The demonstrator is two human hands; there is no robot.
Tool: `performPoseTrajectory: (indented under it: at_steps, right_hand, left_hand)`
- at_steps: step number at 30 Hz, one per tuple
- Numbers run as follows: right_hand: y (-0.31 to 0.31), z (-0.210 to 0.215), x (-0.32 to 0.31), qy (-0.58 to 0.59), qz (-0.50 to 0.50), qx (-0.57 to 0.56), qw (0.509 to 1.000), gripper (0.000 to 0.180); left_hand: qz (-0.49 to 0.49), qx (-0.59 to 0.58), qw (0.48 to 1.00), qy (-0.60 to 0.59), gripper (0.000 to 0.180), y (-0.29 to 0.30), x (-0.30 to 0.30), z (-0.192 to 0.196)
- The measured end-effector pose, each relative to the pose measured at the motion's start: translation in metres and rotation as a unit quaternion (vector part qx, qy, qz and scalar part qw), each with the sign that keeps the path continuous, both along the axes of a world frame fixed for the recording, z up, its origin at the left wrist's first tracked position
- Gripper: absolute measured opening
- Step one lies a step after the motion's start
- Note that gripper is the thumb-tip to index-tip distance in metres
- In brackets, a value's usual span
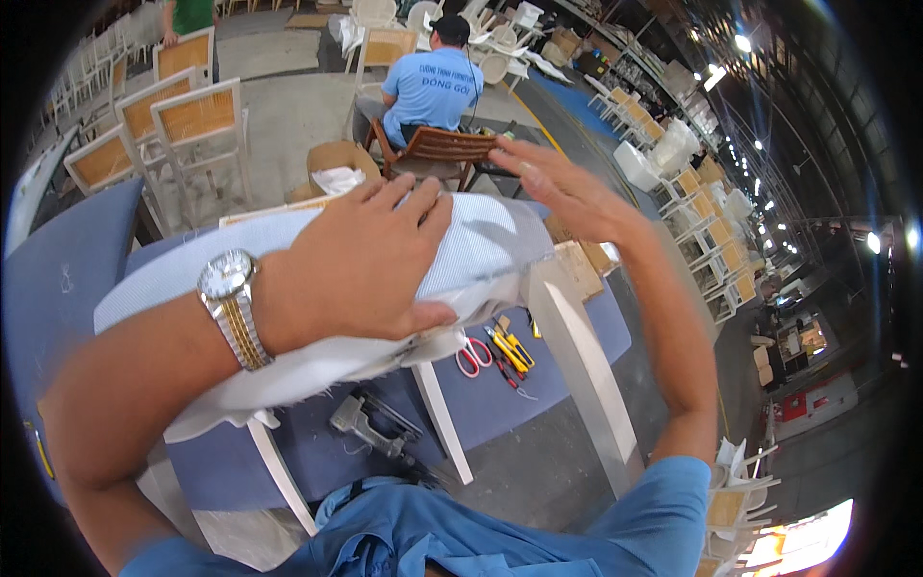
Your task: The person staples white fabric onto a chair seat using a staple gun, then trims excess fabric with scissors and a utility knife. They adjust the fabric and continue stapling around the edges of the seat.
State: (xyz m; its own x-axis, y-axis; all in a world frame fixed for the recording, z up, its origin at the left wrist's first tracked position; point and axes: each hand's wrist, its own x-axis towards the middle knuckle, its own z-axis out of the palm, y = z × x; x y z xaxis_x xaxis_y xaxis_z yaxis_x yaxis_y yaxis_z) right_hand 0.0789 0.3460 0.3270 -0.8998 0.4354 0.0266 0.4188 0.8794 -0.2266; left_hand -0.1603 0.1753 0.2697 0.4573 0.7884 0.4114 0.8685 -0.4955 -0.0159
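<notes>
A padded chair part [481,236] covered in light blue striped fabric lies on the blue work table before me, its frayed white cloth edge [317,370] hanging toward me. My left hand [356,255] rests flat on the fabric, fingers spread, a metal watch [229,279] on its wrist. Above the cover's right end is my right hand [567,192], fingers stretched out and slightly blurred; whether it touches the fabric I cannot tell. Pale wooden legs [591,370] stick out toward me from under the cover. Nothing is held in either hand.
On the blue table top [553,380] lie red-handled scissors [473,357], yellow-handled tools [510,350] and a grey staple gun [370,423]. A cardboard box [336,159] stands beyond. Farther off, a person in a blue shirt [433,87] sits near cane-backed chairs [200,115].
</notes>
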Motion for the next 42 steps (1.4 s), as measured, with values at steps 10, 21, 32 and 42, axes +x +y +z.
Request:
performPoseTrajectory:
  at_steps: [10,21,32,42]
  right_hand:
    - [-0.004,-0.023,0.013,0.009,0.107,0.052,0.993,0.074]
    - [-0.003,-0.044,0.068,0.079,0.165,0.041,0.982,0.061]
    - [0.002,-0.025,0.069,0.258,0.164,-0.022,0.952,0.048]
    - [0.032,-0.007,0.075,0.230,0.197,-0.138,0.943,0.065]
  left_hand:
    - [0.025,-0.055,0.998,0.007,0.097,-0.003,0.002,0.013]
    - [0.036,-0.082,0.995,0.052,0.098,0.001,0.016,0.026]
    - [0.030,-0.098,0.993,0.065,0.101,0.001,0.024,0.031]
    - [-0.038,-0.040,0.993,0.103,0.077,-0.007,0.035,0.031]
